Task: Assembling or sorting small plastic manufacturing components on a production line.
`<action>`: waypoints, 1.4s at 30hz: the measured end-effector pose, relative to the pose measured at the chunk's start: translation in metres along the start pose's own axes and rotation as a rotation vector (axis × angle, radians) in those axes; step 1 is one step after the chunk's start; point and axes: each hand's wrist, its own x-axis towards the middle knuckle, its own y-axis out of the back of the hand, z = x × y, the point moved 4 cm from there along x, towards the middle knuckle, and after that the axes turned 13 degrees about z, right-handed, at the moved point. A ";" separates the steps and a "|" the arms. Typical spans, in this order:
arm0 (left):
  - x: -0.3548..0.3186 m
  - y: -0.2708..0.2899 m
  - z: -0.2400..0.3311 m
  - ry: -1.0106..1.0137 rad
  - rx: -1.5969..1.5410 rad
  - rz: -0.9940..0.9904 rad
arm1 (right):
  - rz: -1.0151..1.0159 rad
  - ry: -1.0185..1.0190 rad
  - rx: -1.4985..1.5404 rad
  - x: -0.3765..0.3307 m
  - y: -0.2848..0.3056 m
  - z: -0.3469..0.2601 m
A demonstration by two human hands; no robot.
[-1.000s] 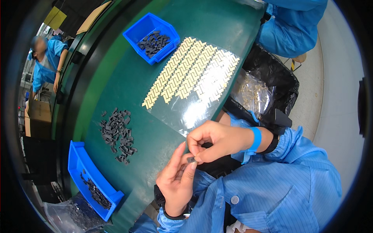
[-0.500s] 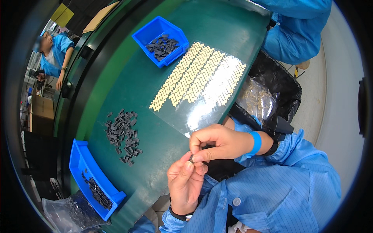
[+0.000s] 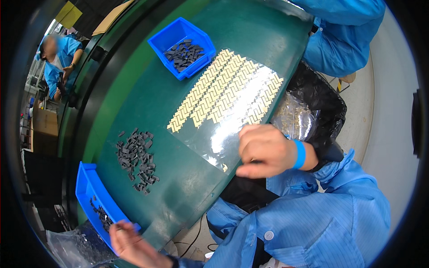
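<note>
The left hand point(image 3: 129, 243) is reaching down at the near corner of the lower blue bin point(image 3: 96, 201), its fingers point(image 3: 117, 228) spread loosely against the bin's end wall and closed on nothing that shows; the bin is hanging at the near-left edge of the green bench point(image 3: 134, 98), with small dark parts lying in it. The right hand point(image 3: 263, 149) is hovering over the near edge of the clear plastic sheet point(image 3: 223, 134), curled into a loose fist (whether anything small is pinched inside cannot be told). Rows of gold-coloured pieces point(image 3: 225, 91) are covering the sheet's far half; a loose heap of dark parts point(image 3: 138, 158) is lying between the sheet and the lower bin, with bare bench around it. A second blue bin point(image 3: 181, 42) is sitting at the far side, just beside the sheet. A black bag point(image 3: 321, 107) is slumping off the right edge, partly hidden.
</note>
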 end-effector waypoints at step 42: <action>-0.078 -0.255 -0.036 -0.779 0.317 -1.009 | -0.285 -0.262 -0.450 0.009 0.026 0.057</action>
